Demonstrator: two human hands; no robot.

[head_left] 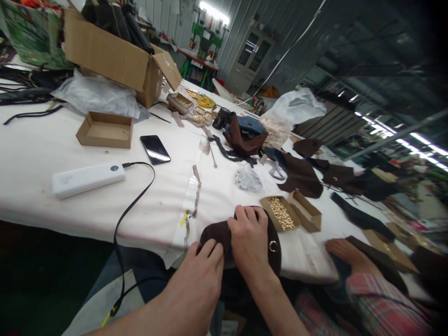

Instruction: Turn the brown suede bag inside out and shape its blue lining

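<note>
As both hands (pixel 224 261) pinch: brown fabric piece (pixel 275 261).

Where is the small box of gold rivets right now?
In the head view, the open box of gold rivets sits on the white table, just right of the right hand and beside an empty cardboard box.

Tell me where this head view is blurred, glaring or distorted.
Head view: the right edge smears, blurring the co-worker's plaid sleeve; ceiling lights flare overhead; the phone screen shows glare; wide-angle distortion bends the table; both hands on the brown piece stay sharp.
</note>
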